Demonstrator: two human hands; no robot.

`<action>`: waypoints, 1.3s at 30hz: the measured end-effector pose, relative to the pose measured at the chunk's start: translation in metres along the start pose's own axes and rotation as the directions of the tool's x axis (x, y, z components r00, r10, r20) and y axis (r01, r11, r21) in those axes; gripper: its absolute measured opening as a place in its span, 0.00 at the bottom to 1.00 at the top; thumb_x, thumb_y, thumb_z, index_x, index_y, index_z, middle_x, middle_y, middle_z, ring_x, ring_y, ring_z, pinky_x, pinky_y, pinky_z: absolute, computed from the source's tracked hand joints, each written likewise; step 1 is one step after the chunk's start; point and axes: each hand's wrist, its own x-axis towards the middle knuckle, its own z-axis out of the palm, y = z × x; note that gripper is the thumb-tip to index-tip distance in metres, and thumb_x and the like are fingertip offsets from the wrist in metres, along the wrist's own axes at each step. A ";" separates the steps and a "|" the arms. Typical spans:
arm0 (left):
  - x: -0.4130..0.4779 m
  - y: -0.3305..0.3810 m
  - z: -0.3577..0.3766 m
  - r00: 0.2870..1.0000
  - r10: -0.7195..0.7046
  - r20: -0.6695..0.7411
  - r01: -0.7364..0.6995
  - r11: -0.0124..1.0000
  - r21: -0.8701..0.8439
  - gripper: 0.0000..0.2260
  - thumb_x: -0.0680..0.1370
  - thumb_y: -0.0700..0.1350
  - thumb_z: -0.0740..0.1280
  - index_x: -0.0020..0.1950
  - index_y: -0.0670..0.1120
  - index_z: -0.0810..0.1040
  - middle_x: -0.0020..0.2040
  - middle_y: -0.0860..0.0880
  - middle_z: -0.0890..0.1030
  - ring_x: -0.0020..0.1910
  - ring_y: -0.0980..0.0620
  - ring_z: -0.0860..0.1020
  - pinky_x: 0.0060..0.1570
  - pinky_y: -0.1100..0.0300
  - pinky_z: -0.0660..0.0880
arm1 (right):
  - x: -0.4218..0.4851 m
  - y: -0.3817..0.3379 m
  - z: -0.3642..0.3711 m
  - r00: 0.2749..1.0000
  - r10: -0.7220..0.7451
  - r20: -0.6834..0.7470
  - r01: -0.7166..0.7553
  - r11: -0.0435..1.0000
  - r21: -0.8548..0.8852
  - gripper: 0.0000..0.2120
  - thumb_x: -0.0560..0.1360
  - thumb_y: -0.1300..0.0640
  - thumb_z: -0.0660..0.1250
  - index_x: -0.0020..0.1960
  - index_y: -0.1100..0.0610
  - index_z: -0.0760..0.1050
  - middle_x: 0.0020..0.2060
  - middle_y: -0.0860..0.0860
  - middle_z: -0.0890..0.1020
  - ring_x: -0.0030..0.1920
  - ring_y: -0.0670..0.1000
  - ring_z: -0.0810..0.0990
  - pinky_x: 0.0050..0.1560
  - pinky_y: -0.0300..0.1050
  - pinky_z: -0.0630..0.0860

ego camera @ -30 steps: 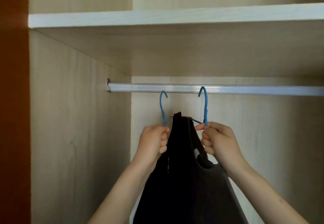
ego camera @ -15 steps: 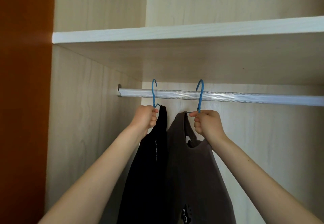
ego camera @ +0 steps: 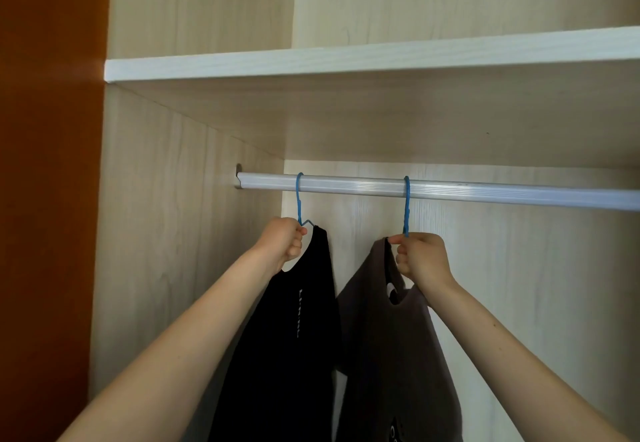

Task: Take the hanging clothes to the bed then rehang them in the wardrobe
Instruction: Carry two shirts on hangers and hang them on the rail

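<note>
Left: the left hand [ego camera: 284,242] had its fingers curled tight round the left blue hanger [ego camera: 298,199], with the black top [ego camera: 294,337] hanging below.
Right: the right hand [ego camera: 420,258] pinched the right blue hanger [ego camera: 406,206], which carried the brown top [ego camera: 391,355].
Rail: both hooks lay over the rail [ego camera: 485,192], apparently seated.
Advice: let the rail take the weight before letting go.

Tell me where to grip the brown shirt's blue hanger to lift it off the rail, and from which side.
Grip the blue hanger at its neck, just under the hook and above the collar of the brown shirt, from below and in front. The hook loops over the rail, so it likely frees only upward; cloth hides the arms. The right hand pinches there.
</note>
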 end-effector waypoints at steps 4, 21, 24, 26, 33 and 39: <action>0.006 0.000 0.000 0.999 -0.030 0.044 0.030 0.999 -0.014 0.14 0.79 0.35 0.50 0.37 0.40 0.70 0.18 0.53 0.60 0.12 0.59 0.56 0.12 0.70 0.52 | 0.003 0.001 -0.006 1.000 -0.023 -0.008 0.023 0.999 -0.023 0.14 0.79 0.69 0.54 0.45 0.64 0.79 0.25 0.51 0.69 0.17 0.42 0.65 0.19 0.34 0.64; 0.003 0.001 -0.007 0.983 -0.105 0.147 0.122 0.986 -0.111 0.14 0.80 0.36 0.49 0.38 0.41 0.69 0.17 0.54 0.59 0.12 0.60 0.56 0.11 0.69 0.51 | 0.006 0.017 0.009 0.979 -0.055 -0.197 0.056 0.998 -0.001 0.17 0.75 0.69 0.50 0.48 0.63 0.78 0.32 0.53 0.73 0.27 0.48 0.68 0.26 0.37 0.65; 0.004 0.003 -0.015 0.987 -0.094 0.132 0.104 0.992 -0.074 0.14 0.80 0.36 0.49 0.38 0.41 0.69 0.17 0.55 0.60 0.12 0.60 0.56 0.11 0.70 0.51 | 0.008 0.020 0.013 0.973 -0.065 -0.220 0.067 0.998 0.002 0.16 0.76 0.68 0.51 0.48 0.62 0.78 0.36 0.53 0.75 0.30 0.49 0.69 0.31 0.39 0.66; 0.005 0.004 -0.020 0.987 -0.097 0.125 0.105 0.992 -0.065 0.14 0.81 0.36 0.49 0.38 0.41 0.69 0.16 0.55 0.60 0.12 0.60 0.56 0.11 0.70 0.51 | 0.009 0.022 0.014 0.971 -0.065 -0.231 0.066 0.998 -0.003 0.16 0.76 0.68 0.51 0.48 0.62 0.78 0.37 0.53 0.75 0.31 0.49 0.70 0.32 0.40 0.67; 0.002 0.002 -0.013 0.982 -0.125 0.143 0.139 0.987 -0.087 0.14 0.80 0.36 0.49 0.38 0.42 0.69 0.17 0.54 0.60 0.12 0.60 0.56 0.11 0.69 0.52 | 0.005 0.018 0.021 0.975 -0.043 -0.216 0.045 0.999 0.005 0.16 0.76 0.69 0.51 0.50 0.64 0.78 0.37 0.54 0.75 0.30 0.50 0.70 0.28 0.37 0.67; 0.000 0.004 -0.015 0.977 -0.147 0.154 0.160 0.985 -0.071 0.14 0.80 0.36 0.49 0.38 0.42 0.69 0.16 0.54 0.60 0.12 0.60 0.56 0.11 0.69 0.52 | -0.005 0.011 0.043 0.990 -0.017 -0.140 0.013 1.000 -0.026 0.18 0.75 0.71 0.50 0.50 0.65 0.78 0.32 0.53 0.73 0.26 0.49 0.70 0.20 0.33 0.66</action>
